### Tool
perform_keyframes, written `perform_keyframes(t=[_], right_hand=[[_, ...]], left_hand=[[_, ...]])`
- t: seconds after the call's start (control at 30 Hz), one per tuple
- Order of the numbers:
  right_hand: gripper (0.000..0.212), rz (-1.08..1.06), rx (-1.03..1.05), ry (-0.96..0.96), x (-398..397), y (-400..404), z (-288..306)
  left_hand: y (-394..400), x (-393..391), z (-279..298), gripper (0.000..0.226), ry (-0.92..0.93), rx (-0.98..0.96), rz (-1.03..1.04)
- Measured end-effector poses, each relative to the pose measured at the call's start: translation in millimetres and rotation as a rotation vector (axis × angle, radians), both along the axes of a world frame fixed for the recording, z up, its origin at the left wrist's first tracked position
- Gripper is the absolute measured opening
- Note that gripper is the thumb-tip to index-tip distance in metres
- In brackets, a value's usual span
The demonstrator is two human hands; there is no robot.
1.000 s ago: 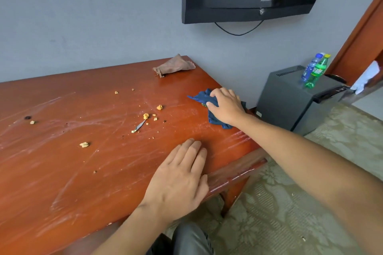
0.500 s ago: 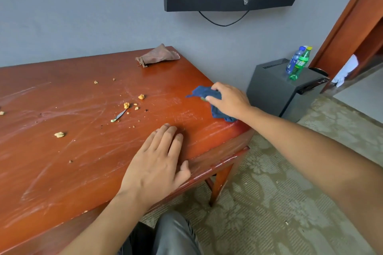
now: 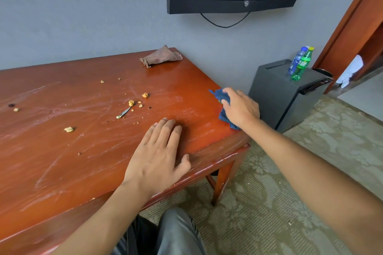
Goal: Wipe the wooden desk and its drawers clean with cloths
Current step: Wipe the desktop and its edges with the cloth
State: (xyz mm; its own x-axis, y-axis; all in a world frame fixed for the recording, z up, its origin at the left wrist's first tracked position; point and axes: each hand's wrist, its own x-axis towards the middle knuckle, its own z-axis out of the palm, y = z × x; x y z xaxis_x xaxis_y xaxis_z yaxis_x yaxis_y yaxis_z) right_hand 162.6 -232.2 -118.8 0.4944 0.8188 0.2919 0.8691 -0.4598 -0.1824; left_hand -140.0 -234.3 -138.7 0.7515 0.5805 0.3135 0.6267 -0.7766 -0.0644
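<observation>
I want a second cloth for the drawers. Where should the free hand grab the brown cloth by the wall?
Probably pinch the raised peak of the brown cloth, coming from above and the front: it lies crumpled, peaked upward, close to the wall at the desk's far edge.

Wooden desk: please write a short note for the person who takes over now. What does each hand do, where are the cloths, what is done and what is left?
Left hand: flat on the desk top near the front edge, holding nothing.
Right hand: grips the blue cloth at the desk's right edge.
Brown cloth: lies unused at the back right corner.
Done: little; smears cover the top.
Left: crumbs and a small wrapper scrap mid-desk, the whole top, then the drawers, which are not in view.
</observation>
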Motion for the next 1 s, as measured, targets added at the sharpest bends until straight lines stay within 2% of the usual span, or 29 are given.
perform_keyframes(t=[0.07, 0.2, 0.27, 0.33, 0.43, 0.5, 0.57, 0.67, 0.73, 0.8, 0.93, 1.0], right_hand=[[0.027, 0.013, -0.003, -0.04, -24, -3, -6], [0.029, 0.364, 0.12, -0.07, -79, -37, -15], [0.028, 0.462, 0.053, -0.035, -70, -39, -9], [0.03, 0.38, -0.018, -0.033, -42, -22, -4], [0.032, 0.105, -0.031, -0.001, -15, 6, 0], [0.032, 0.103, -0.029, -0.03, -28, 12, -1], [0.029, 0.242, -0.018, -0.019, -55, 3, -1], [0.025, 0.571, 0.045, 0.022, -87, -30, -3], [0.022, 0.664, -0.012, 0.046, -81, -34, 0], [0.023, 0.57, -0.073, 0.019, -59, -13, 4], [0.03, 0.085, -0.044, -0.009, -37, 41, 3], [0.035, 0.013, -0.013, -0.063, -58, 51, -3]], left_hand=[[-1, 0, 1, 0.074, -0.005, -0.009, 0.003], [-1, -1, 0, 0.075, -0.024, -0.018, -0.003], [-1, -1, 1, 0.075, -0.026, -0.026, 0.004], [-1, -1, 2, 0.076, -0.024, -0.039, 0.01], [-2, -1, 3, 0.076, -0.024, -0.039, 0.019], [-2, 0, 4, 0.075, -0.032, -0.04, 0.015], [-2, 0, 2, 0.075, -0.04, -0.039, 0.011], [-2, 0, 0, 0.076, -0.051, -0.044, 0.012], [-1, 0, 0, 0.076, -0.061, -0.048, 0.013], [-1, 0, 0, 0.076, -0.062, -0.049, 0.015], [-2, 0, 2, 0.076, -0.066, -0.047, 0.025], [-2, 0, 2, 0.077, -0.074, -0.049, 0.027]])
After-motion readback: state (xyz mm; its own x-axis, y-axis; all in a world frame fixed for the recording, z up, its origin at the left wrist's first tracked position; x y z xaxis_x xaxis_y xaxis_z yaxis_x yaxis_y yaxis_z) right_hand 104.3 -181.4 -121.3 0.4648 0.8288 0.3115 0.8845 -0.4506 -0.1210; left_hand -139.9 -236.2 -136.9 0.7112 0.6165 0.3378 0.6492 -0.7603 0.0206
